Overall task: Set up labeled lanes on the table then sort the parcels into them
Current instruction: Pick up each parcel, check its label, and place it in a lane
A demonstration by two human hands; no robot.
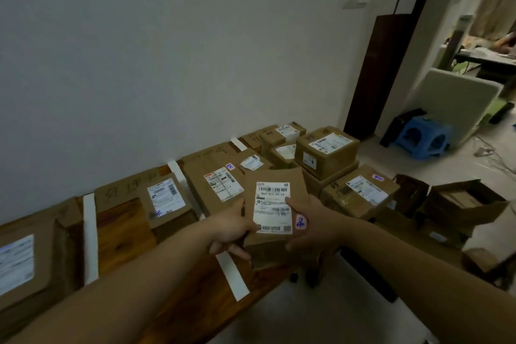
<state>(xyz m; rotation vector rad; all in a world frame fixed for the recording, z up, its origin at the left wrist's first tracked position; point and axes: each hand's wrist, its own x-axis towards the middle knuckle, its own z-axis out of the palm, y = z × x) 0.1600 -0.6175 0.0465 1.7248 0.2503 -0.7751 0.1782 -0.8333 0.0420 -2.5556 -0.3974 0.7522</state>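
I hold a flat brown parcel (275,187) with a white shipping label and a small pink sticker over the table's front edge. My left hand (230,227) grips its left side, and my right hand (312,225) grips its right side with the thumb on the label. White tape strips (90,237) split the wooden table (125,234) into lanes. Cardboard signs with handwriting (125,190) stand at the back of the lanes. Labelled parcels lie in the lanes: one at the far left (25,262), one in the second lane (167,201), a large one (215,176) behind the held parcel.
Several more boxes (326,151) are stacked at the table's right end. Open empty cartons (460,204) sit on the floor to the right. A blue plastic stool (424,137) and a pale chair (452,98) stand farther back. The wall runs along the table's far side.
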